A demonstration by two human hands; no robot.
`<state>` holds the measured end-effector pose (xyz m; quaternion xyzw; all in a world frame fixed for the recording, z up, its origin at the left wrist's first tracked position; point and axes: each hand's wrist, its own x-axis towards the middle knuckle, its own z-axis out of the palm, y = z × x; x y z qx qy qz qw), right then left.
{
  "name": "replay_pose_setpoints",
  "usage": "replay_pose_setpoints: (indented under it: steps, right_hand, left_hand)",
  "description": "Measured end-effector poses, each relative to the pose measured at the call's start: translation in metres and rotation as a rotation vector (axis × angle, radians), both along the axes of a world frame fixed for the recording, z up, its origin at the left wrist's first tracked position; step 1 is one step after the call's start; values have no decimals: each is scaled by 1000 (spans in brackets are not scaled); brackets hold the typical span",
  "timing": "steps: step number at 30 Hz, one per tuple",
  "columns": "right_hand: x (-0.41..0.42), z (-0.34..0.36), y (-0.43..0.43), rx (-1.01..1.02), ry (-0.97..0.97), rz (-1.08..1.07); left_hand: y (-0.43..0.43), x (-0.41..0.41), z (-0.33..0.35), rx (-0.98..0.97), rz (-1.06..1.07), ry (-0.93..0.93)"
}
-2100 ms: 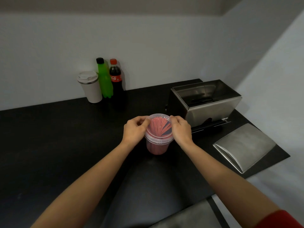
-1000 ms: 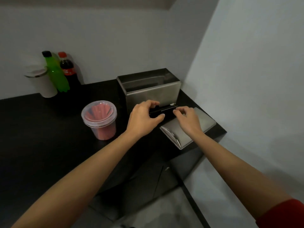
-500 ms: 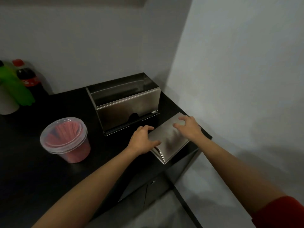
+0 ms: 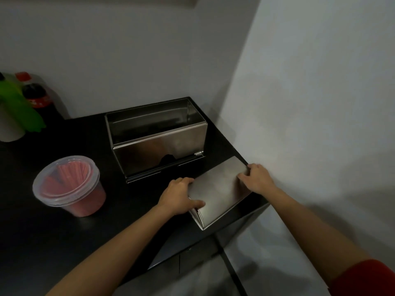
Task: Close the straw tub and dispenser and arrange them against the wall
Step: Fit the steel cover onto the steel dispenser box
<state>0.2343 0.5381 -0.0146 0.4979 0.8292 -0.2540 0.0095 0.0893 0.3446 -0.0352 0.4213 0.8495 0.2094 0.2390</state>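
Note:
A clear plastic straw tub (image 4: 70, 186) full of red straws stands on the black counter (image 4: 42, 231) with its clear lid on. To its right sits the open steel dispenser box (image 4: 158, 139), its top uncovered. The dispenser's steel lid (image 4: 218, 189) lies flat near the counter's right front corner. My left hand (image 4: 179, 196) grips the lid's near left end, thumb on top. My right hand (image 4: 256, 178) holds the lid's far right edge next to the side wall.
A green bottle (image 4: 19, 103), a cola bottle (image 4: 36, 92) and a white cup (image 4: 9, 124) stand at the back left by the rear wall. The side wall (image 4: 310, 103) borders the counter on the right. The counter's front edge runs just below the lid.
My hands left the tub, now lidded, reached past the dispenser front and took hold of the steel lid at both ends. The view has swung right.

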Motion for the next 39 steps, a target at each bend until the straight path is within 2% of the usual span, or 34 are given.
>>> replay_pose_setpoints:
  steps: [8, 16, 26, 31, 39]
  right_hand:
    - [-16, -12, -4, 67, -94, -47]
    - [-28, -9, 10, -80, -66, -208]
    - [-33, -7, 11, -127, -117, -243]
    - [-29, -8, 13, -172, -61, -246]
    - [-21, -17, 20, -374, 190, -269]
  left_hand:
    - [-6, -6, 3, 88, 102, -11]
    - [-8, -4, 2, 88, 93, 0]
    - [-14, -4, -3, 102, 91, -9]
    - [-18, -8, -5, 123, 100, -32]
    - [-23, -11, -7, 187, 123, -36]
